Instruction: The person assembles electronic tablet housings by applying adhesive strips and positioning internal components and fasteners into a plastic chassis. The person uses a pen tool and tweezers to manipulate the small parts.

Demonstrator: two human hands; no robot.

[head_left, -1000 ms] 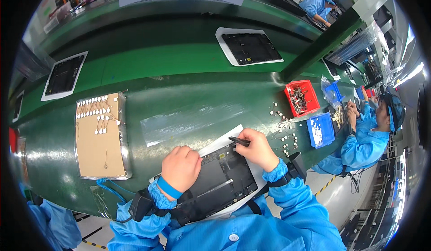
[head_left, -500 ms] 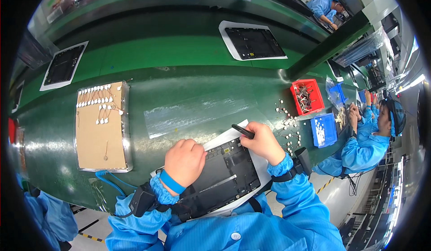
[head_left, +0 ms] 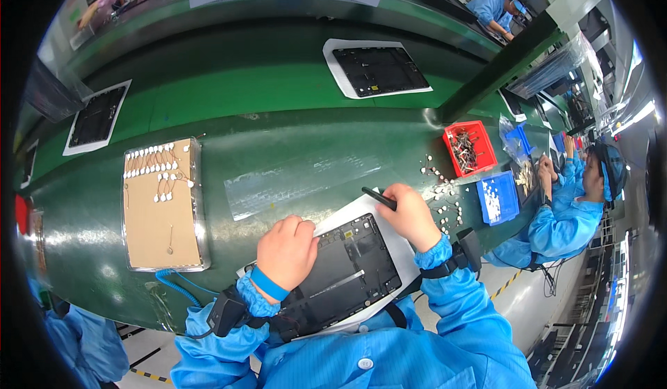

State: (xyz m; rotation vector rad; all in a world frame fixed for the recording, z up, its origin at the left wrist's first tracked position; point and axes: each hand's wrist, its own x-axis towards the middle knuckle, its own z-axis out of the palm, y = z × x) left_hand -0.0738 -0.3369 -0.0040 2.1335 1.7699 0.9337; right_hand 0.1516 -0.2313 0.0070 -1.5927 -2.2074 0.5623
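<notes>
A black tablet housing (head_left: 340,274) lies on a white sheet (head_left: 405,258) at the near edge of the bench, in front of me. My left hand (head_left: 286,253) bends over its upper left edge, fingers closed, with their tips hidden beneath; what they hold, if anything, does not show. Above the housing's upper right corner, my right hand (head_left: 411,216) grips a black pen-like tool (head_left: 379,198) by thumb and fingers. The tool's outer end points up and left, away from the housing.
To the left, a tray (head_left: 164,208) carries several small white-headed wired parts. At right stand a red bin (head_left: 471,148) of small parts and a blue bin (head_left: 499,198) of white pieces, with loose parts (head_left: 445,193) beside them. Another housing (head_left: 381,70) lies farther back. A co-worker (head_left: 566,215) sits at right.
The view has shifted slightly, so the tray and bins appear a little displaced. Both hands keep nearly the same place over the housing, and the tool stays in my right hand.
</notes>
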